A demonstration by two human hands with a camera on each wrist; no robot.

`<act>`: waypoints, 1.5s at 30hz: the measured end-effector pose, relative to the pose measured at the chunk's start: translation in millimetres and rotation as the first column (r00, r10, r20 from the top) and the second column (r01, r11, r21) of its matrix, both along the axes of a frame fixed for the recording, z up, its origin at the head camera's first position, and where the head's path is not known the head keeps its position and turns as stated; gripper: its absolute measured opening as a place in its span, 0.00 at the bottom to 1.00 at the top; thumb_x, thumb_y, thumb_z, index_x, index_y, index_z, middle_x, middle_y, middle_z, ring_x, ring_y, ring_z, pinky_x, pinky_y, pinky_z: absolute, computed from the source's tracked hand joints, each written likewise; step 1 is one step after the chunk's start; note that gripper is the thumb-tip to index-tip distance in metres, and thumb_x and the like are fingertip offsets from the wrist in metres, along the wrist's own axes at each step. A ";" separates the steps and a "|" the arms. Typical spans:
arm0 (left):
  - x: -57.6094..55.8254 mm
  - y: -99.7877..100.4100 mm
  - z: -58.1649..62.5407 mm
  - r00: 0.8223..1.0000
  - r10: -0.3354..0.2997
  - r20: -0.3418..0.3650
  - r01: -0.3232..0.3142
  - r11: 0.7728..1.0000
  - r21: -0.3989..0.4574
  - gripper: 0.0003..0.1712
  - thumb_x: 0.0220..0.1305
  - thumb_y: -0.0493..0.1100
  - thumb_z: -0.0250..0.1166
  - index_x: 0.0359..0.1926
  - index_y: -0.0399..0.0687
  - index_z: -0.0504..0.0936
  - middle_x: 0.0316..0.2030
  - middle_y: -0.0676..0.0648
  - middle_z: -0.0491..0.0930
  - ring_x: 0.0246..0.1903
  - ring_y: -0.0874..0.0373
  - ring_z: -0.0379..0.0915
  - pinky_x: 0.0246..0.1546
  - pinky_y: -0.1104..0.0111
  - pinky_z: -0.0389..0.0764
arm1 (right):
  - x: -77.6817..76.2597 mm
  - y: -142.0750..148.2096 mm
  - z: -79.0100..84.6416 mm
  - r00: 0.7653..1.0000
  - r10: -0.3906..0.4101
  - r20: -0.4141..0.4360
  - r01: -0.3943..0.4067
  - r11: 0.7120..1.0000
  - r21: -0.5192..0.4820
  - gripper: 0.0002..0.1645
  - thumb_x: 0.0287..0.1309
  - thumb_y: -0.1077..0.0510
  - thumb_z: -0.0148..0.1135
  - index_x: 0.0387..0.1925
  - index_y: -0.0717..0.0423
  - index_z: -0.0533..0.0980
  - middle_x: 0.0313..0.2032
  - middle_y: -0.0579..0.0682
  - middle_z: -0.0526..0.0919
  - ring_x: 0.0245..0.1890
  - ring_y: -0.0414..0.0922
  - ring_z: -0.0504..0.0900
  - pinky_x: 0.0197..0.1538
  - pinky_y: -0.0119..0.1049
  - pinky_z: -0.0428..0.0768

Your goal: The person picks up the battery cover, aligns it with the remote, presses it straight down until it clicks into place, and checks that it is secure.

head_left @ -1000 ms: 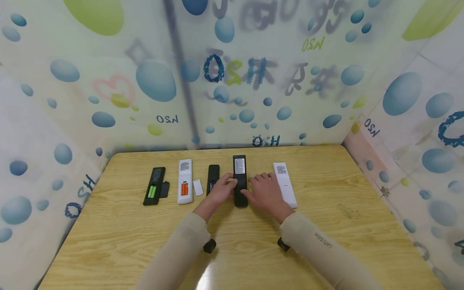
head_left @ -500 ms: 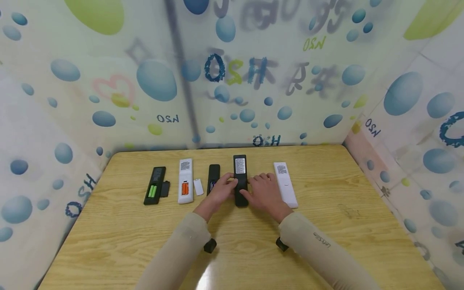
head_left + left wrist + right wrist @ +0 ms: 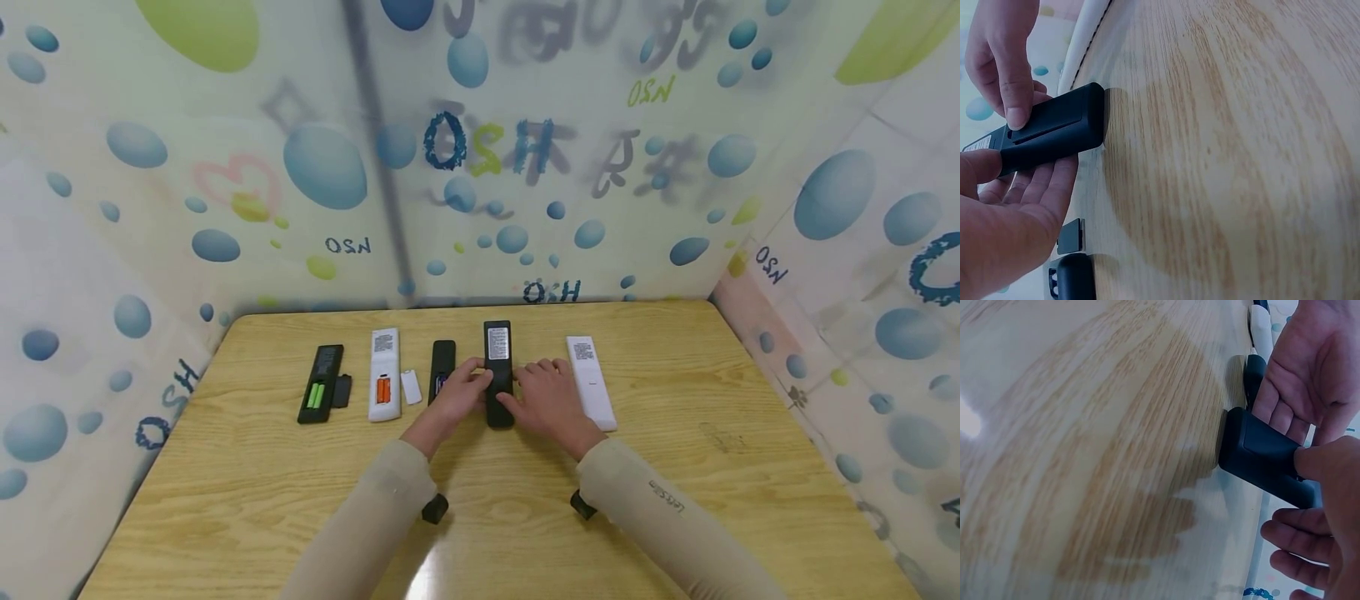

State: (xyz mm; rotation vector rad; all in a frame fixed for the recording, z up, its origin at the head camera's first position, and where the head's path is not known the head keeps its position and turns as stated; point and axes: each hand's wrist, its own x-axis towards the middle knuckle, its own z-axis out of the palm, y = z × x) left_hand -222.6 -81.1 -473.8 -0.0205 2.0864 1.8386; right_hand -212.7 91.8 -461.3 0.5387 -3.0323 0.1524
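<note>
Black remote control (image 3: 501, 383), back uppermost; position: centre of the row, over the wooden tabletop (image 3: 705, 492), between a part-hidden black remote (image 3: 442, 353) and a closed white remote (image 3: 590, 379). Whether its near end is touching the wood cannot be told.

Step in hand, as judged: removal of the battery cover (image 3: 1054, 114). The left hand (image 3: 456, 397) is gripping the remote from the side, thumb on the back and fingers underneath. The right hand (image 3: 553, 398) is pressing the cover's far edge with its thumb; its remaining fingers are curving loosely, grasping nothing.

Next move, as judged: the grip is calling for steadiness, the thumb for firm pressure and a push along the body toward the near end.

Appearance: matt black, long, rounded at the corners; a white printed label (image 3: 498, 342) is occupying the far part, and the cover is sitting in place, its seam showing as a long straight line.

Companion items, well to the left: a black remote (image 3: 324, 367) is showing green batteries (image 3: 315, 397); a white remote (image 3: 385, 358) is showing orange ones. Their detached covers are lying just beside them.
</note>
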 end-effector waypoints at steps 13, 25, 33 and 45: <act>0.1 0.9 0.3 1.000 0.007 0.003 -0.007 1.000 0.002 0.18 0.76 0.46 0.48 0.61 0.46 0.70 0.57 0.35 0.77 0.51 0.47 0.81 0.52 0.55 0.81 | -2.4 -1.4 -0.5 0.997 -0.032 0.072 0.036 0.997 -0.066 0.28 0.63 0.32 0.54 0.45 0.51 0.79 0.38 0.46 0.83 0.46 0.48 0.77 0.60 0.50 0.67; 3.3 1.4 2.1 1.000 0.021 0.005 -0.021 0.999 -0.026 0.17 0.76 0.46 0.49 0.61 0.47 0.71 0.55 0.36 0.78 0.49 0.48 0.82 0.50 0.56 0.82 | -2.8 -2.2 -1.4 0.997 -0.028 0.076 0.033 0.997 -0.064 0.29 0.60 0.31 0.58 0.43 0.51 0.79 0.36 0.45 0.82 0.45 0.48 0.76 0.59 0.49 0.67; 4.5 1.4 1.6 1.000 0.023 -0.004 -0.024 0.998 -0.053 0.17 0.75 0.46 0.51 0.60 0.48 0.72 0.54 0.36 0.80 0.47 0.49 0.83 0.48 0.56 0.83 | -4.5 -2.9 -3.4 0.996 -0.036 0.083 0.042 0.997 -0.070 0.28 0.57 0.31 0.60 0.41 0.50 0.79 0.33 0.44 0.82 0.43 0.47 0.76 0.59 0.49 0.67; 4.5 2.4 5.4 1.000 0.013 -0.005 -0.013 1.000 -0.022 0.18 0.75 0.46 0.51 0.62 0.49 0.71 0.54 0.35 0.79 0.45 0.51 0.83 0.47 0.55 0.84 | -3.3 -5.7 -0.3 0.995 -0.066 0.077 0.072 0.994 -0.082 0.23 0.61 0.34 0.59 0.38 0.48 0.80 0.29 0.43 0.80 0.40 0.46 0.76 0.57 0.48 0.68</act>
